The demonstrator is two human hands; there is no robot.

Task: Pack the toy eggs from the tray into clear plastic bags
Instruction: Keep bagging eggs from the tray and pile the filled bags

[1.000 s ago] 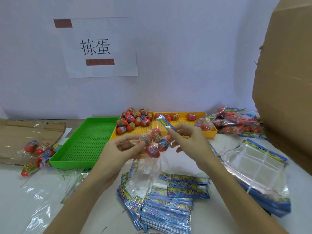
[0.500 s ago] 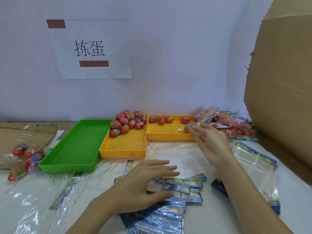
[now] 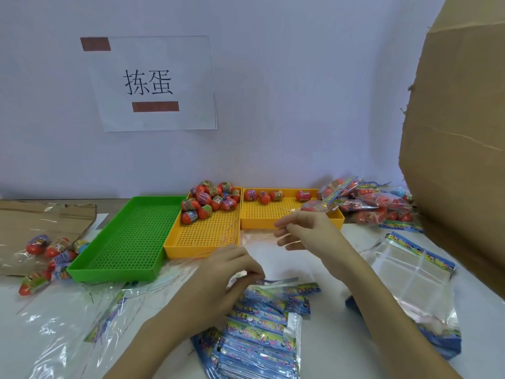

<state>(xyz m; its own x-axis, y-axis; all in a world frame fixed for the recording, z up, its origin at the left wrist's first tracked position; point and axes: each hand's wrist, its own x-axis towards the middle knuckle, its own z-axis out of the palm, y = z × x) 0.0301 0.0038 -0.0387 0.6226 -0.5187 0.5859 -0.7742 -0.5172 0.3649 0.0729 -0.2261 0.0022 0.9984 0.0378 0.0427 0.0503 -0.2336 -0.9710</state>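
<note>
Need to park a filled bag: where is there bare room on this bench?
Free: the green tray floor, and the near half of the left yellow tray. Crowded: the filled bags far right, and the empty bag stack under the left hand.

Paper sign (image 3: 153,83) on wall, upper left of frame: "拣蛋". Bag and egg labels unreadable.

Left hand (image 3: 229,272) fingers curled (pinching), right hand (image 3: 303,231) relaxed, fingers loosely spread
</note>
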